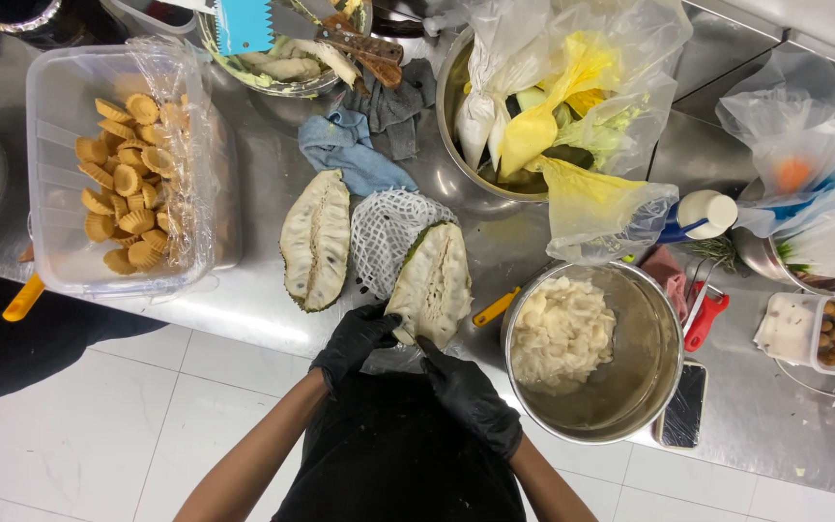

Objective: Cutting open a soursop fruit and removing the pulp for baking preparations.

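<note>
Both my hands wear black gloves. My left hand (352, 340) grips the near end of a cut fruit half (432, 282) with white flesh and green rind. My right hand (469, 394) touches the same half from below right, fingers curled at its lower edge. The half rests partly on a white foam net sleeve (384, 227). A second fruit half (315, 240) lies flesh-up just to the left on the steel counter (253, 300). A metal bowl (645, 372) holding white fruit pulp (561, 331) stands right of my hands.
A clear tub (60, 261) of small yellow pastry shells sits at left. A blue cloth (350, 150), a bowl (456, 106) stuffed with plastic bags, a white-capped bottle (707, 213), a red-handled tool (703, 319), a dark phone (683, 406) and an orange handle (495, 307) crowd the counter.
</note>
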